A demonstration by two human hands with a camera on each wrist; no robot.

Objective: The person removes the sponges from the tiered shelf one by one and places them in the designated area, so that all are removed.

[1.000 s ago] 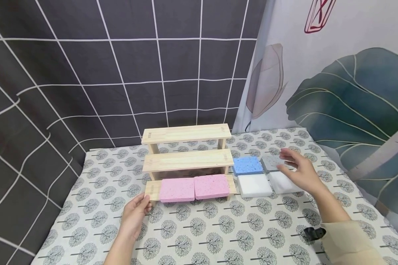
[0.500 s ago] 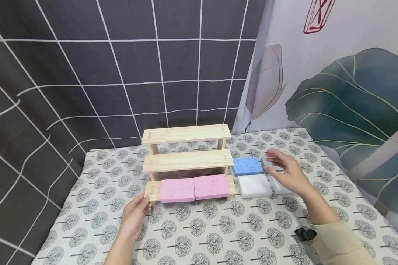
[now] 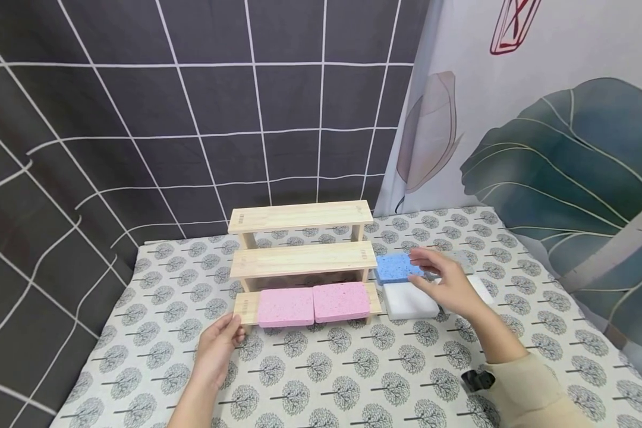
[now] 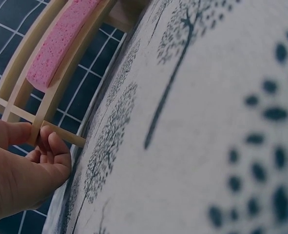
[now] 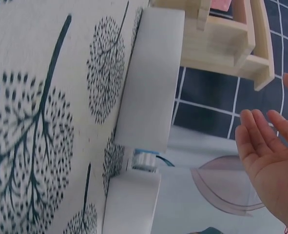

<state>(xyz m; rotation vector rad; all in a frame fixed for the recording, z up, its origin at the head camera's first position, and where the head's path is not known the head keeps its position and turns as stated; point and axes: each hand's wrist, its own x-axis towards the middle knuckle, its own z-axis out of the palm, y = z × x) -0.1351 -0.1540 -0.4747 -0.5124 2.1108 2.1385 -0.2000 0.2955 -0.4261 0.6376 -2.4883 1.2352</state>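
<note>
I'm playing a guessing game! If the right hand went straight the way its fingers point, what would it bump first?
Probably the blue sponge, since the right hand points toward it. Height is hard to judge; passing above, it might meet the wooden shelf instead.

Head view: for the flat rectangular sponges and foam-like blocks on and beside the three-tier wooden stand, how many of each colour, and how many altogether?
Pink rectangular speckled sponges: 2
Blue rectangular speckled sponge: 1
Grey rectangular sponge, partly hidden by the right hand: 1
White rectangular foam-like blocks: 2
Total: 6
</note>
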